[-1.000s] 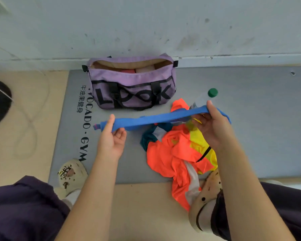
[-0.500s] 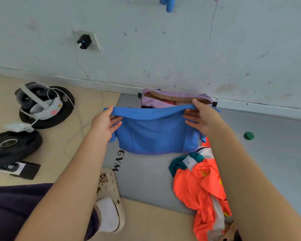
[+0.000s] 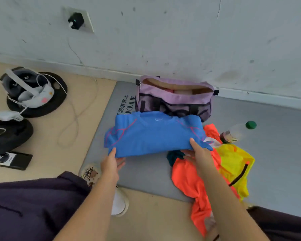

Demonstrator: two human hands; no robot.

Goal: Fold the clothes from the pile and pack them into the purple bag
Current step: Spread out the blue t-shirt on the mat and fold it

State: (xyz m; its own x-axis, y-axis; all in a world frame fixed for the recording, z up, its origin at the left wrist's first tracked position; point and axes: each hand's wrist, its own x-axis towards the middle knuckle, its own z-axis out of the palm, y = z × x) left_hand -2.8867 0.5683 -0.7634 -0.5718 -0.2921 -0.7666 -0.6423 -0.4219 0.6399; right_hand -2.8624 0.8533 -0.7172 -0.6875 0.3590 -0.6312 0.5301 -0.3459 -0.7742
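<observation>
A blue shirt (image 3: 153, 133) with pink seams lies spread and folded over on the grey mat (image 3: 261, 153), just in front of the purple bag (image 3: 174, 99). My left hand (image 3: 111, 164) pinches its near left edge, thumb on top and fingers under. At the near right edge my right hand (image 3: 198, 152) grips the cloth the same way. The bag stands open against the wall with folded items inside. A pile of orange (image 3: 189, 180), yellow (image 3: 233, 162) and teal clothes lies to the right of the shirt.
A bottle (image 3: 233, 133) with a green cap lies on the mat behind the pile. Black weight plates (image 3: 9, 134), a headset (image 3: 28, 89) with a cable and a wall socket (image 3: 76, 20) are on the left. My shoes and knees are at the mat's near edge.
The blue shirt was held up in the air in front of the bag; it has come down flat onto the mat, with both hands now at its near edge.
</observation>
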